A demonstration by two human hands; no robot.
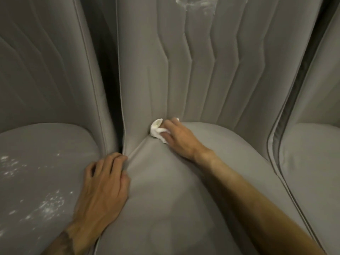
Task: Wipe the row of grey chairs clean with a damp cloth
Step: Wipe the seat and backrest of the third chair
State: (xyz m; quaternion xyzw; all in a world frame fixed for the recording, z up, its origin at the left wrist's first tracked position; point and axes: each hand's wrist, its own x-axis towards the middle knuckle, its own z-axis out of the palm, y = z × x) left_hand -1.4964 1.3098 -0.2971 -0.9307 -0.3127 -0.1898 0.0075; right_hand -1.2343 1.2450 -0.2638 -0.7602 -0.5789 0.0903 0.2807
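Three grey padded chairs stand side by side. On the middle chair (174, 190), my right hand (178, 138) holds a small white cloth (156, 128) and presses it into the crease where the seat meets the backrest. My left hand (103, 186) rests on the left edge of the middle seat, fingers curled over the seam beside the left chair (46, 162). White specks cover the left chair's seat. A whitish smear (195, 5) marks the top of the middle backrest.
The right chair (312, 162) stands close by, separated by a dark narrow gap (287, 107). Another dark gap (108, 89) runs between the left and middle backrests.
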